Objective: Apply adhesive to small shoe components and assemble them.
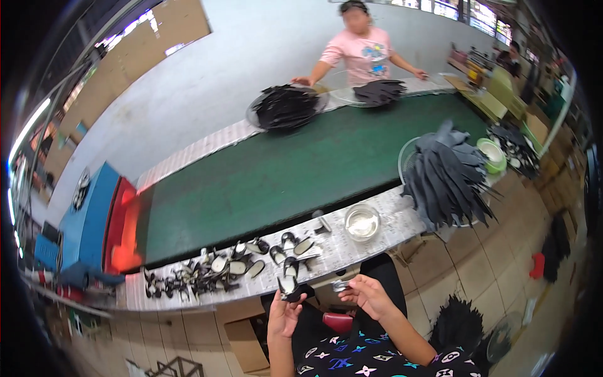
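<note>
My left hand (286,316) is closed on a small black shoe piece with a pale inner face (288,286), held upright at the bench's front edge. To its right, my right hand (372,298) pinches a small shiny silvery piece (340,286) between thumb and fingers; its exact kind is too small to tell. The two hands are apart. Just beyond them on the narrow light bench (392,229) lie more black shoe pieces with pale insoles (292,251). A denser cluster of these pieces (217,267) spreads to the left.
A clear round jar of whitish stuff (362,222) stands beside a small pale tool (322,222). Behind runs a green conveyor belt (301,169). Dark strips fill a basket (443,173) at right. Across the belt, a person in pink (364,56) reaches toward a basket of black strips (282,107).
</note>
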### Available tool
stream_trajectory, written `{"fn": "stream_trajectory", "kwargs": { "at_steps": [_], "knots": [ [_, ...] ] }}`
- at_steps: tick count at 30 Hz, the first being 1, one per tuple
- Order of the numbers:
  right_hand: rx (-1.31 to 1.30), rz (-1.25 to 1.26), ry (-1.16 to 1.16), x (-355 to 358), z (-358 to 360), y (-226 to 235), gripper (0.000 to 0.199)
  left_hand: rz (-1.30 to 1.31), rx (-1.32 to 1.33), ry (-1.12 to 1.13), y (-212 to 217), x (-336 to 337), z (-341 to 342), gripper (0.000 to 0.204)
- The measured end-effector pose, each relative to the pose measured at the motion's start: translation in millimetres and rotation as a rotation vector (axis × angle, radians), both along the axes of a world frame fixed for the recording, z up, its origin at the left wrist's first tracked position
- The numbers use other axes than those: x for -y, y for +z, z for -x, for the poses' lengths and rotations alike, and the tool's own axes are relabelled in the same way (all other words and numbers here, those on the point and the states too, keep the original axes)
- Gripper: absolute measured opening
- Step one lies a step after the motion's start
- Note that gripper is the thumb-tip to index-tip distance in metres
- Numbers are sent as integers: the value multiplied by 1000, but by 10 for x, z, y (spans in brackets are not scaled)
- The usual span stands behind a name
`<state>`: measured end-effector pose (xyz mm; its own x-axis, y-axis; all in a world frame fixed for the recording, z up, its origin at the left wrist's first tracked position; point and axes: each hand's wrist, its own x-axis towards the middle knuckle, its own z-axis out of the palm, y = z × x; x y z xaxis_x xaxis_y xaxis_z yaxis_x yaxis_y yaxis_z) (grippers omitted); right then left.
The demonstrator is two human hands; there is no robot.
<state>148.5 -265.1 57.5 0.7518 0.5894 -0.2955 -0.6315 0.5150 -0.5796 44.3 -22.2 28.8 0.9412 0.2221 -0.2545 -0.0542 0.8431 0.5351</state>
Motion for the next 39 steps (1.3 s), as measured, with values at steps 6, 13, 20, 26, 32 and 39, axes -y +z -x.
{"fn": "stream_trajectory", "kwargs": {
  "at_steps": [6,13,20,26,32,39],
  "knots": [
    [35,63,-44,55,-29,122,6,-59,-85,125,22,168,-98,37],
    [88,95,-71,54,20,247,10,-3,-109,-4,-81,187,-61,24],
    [384,321,-111,-63,102,393,6,-214,-182,-52,245,231,-142,28],
    [758,593,-136,-187,168,568,6,-351,-160,-99,327,326,-81,25],
    [1022,803,-144,-283,221,626,8,-401,-172,-88,428,445,-115,24],
    [1162,824,-150,-323,200,610,11,-419,-141,-98,392,497,-124,27]
  ]
}}
